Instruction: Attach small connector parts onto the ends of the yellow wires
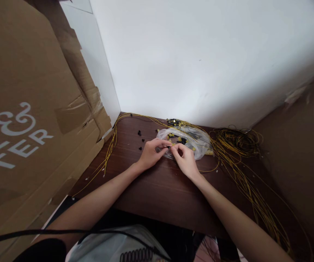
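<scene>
Fingertip to fingertip, my left hand [151, 154] and my right hand [185, 159] meet over the front edge of a clear plastic bag [204, 140]. The thumb and fingers of my left hand pinch a tiny black part [168, 147]. My right hand's thumb and forefinger are pinched together right beside that part; what lies between them is too small to make out. Small yellow and black connectors [182, 140] show in and around the bag, just beyond my fingers.
Bundled yellow wires [244, 182] run down the table's right side from a coil [233, 140]. More yellow wires [114, 140] curve along the left. Loose black pieces [139, 133] lie on the brown table [157, 196]. A cardboard box [23, 91] stands left, a white wall [186, 62] behind.
</scene>
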`<state>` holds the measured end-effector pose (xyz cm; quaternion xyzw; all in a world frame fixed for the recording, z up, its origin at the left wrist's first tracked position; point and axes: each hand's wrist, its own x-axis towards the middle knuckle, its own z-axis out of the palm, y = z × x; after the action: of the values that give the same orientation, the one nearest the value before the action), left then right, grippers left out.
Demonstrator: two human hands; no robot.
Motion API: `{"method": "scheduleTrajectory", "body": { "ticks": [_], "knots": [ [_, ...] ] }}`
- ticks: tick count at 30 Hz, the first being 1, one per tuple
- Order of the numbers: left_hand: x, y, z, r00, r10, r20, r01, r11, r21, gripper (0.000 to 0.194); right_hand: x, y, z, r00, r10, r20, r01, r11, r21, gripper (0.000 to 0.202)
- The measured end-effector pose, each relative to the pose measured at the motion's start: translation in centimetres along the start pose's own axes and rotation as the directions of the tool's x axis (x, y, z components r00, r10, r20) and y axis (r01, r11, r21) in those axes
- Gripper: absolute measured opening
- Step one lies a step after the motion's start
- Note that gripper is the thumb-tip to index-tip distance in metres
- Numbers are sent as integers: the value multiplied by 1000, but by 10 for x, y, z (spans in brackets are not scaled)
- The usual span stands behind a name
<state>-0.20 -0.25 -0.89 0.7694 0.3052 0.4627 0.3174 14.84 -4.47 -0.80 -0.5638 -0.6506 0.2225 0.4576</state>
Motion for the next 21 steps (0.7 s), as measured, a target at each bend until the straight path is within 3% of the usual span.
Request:
{"method": "scheduleTrajectory", "body": {
  "ticks": [9, 14, 21],
  "knots": [
    [0, 1, 0, 1000, 24, 8, -25, 999, 30, 19, 0, 0, 0, 999, -12, 40, 11, 1000, 16, 29],
    [0, 2, 0, 1000, 11, -8, -11, 1000, 13, 20, 0, 0, 1, 1000, -5, 11, 5, 1000, -5, 19],
    [1, 1, 0, 999, -30, 13, 30, 999, 25, 16, -1, 1, 1, 999, -2, -32, 2, 1000, 12, 20]
  ]
}}
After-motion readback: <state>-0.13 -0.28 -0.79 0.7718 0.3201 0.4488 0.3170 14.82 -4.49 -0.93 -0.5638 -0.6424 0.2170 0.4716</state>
